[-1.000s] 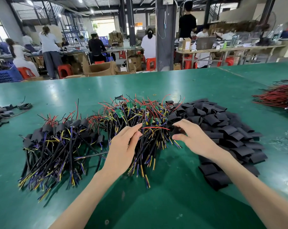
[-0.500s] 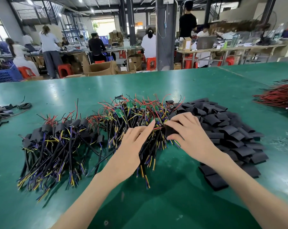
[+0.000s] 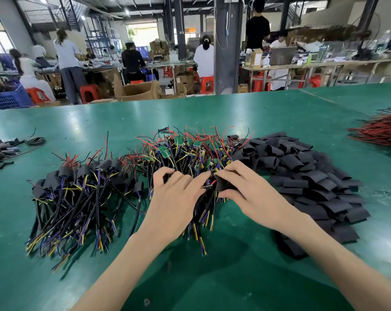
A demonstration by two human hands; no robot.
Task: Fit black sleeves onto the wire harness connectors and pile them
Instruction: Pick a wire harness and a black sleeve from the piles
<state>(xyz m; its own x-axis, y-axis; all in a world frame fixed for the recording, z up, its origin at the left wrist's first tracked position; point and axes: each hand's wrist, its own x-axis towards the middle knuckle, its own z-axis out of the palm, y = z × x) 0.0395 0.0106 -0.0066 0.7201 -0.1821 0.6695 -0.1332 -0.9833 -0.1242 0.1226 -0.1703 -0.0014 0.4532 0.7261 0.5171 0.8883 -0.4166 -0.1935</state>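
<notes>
Here, mid-fit. The right hand [image 3: 253, 195] pinches one black sleeve [image 3: 222, 184], thumb under and fingers over, at the near edge of the unsleeved heap [image 3: 190, 151] at the middle of the bench [image 3: 235, 113]. The left hand [image 3: 179, 198] curls its fingers on a harness [image 3: 207, 205], forefinger tip at the sleeve mouth; the exact pinch is hidden.

Sleeve: light, soft, likely flattens shut. Squeeze its edges to open the mouth; hold by the sides, not the flat.

Harness: light, limp wires with a small stiff board at the far end. Best taken just behind that end so it feeds straight. Loose leads may snag.

Finished pile [image 3: 78, 189] lies left, spare sleeves [image 3: 313, 176] right.
</notes>
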